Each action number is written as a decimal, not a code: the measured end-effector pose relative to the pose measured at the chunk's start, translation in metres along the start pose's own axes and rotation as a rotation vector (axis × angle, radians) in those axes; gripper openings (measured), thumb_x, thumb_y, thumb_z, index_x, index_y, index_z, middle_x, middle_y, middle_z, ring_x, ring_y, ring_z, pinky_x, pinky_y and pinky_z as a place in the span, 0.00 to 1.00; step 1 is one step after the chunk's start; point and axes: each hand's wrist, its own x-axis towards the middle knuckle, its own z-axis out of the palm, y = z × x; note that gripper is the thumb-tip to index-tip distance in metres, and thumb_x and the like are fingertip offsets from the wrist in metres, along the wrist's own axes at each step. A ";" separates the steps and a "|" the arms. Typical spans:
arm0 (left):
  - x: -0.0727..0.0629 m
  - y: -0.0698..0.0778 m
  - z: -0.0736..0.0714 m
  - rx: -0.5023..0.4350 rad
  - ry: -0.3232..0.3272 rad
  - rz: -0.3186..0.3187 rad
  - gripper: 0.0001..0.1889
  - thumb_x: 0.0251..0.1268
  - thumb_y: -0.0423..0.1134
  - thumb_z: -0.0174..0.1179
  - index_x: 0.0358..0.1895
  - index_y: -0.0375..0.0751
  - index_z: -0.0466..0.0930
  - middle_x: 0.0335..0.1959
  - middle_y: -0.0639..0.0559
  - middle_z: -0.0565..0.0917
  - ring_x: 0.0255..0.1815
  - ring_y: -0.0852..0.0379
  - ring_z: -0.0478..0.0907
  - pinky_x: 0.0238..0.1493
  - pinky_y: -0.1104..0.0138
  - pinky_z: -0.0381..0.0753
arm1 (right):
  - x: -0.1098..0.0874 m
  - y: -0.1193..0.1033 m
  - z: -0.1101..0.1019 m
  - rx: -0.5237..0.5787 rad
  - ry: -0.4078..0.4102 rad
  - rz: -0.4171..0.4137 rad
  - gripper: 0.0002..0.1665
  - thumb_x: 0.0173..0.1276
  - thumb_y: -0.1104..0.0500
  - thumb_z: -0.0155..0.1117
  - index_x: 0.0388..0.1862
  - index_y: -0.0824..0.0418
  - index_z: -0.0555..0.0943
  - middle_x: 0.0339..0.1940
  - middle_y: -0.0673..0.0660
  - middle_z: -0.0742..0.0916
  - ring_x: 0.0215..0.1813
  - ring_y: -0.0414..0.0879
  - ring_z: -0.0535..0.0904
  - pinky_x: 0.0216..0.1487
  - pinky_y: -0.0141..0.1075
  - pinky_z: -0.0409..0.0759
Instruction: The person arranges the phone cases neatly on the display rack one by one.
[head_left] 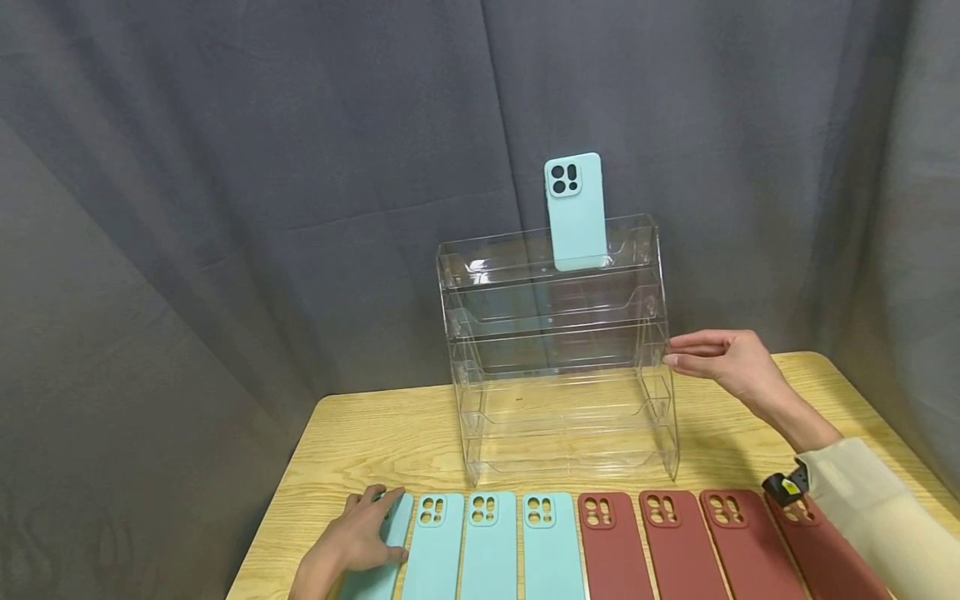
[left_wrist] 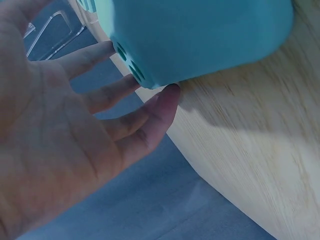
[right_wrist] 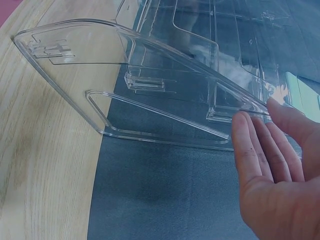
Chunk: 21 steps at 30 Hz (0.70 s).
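My left hand [head_left: 358, 533] spans the leftmost teal phone case [head_left: 373, 581] in the front row, thumb at its right side and fingers around its upper left. Close up in the left wrist view, fingertips meet the edge of the teal case [left_wrist: 200, 40], by the camera holes, above the wood. With fingers nearly straight, my right hand [head_left: 738, 367] touches the right side of a clear tiered display rack [head_left: 570, 461]. In the right wrist view, fingertips [right_wrist: 241, 122] lie along its side panel and the thumb is at the sloping edge.
One teal phone case [head_left: 577, 217] stands upright in the rack's top tier. Right of the left hand lie more teal cases [head_left: 491, 554], then several dark red cases [head_left: 615, 550]. The wooden table [head_left: 375, 433] backs onto a grey curtain [head_left: 337, 208].
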 end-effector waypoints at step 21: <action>0.019 0.005 -0.003 0.081 0.226 -0.035 0.50 0.41 0.47 0.82 0.74 0.42 0.72 0.72 0.33 0.71 0.63 0.25 0.72 0.50 0.30 0.80 | 0.000 -0.001 0.000 0.010 -0.009 0.012 0.33 0.68 0.41 0.76 0.63 0.61 0.85 0.47 0.44 0.94 0.47 0.26 0.87 0.50 0.22 0.80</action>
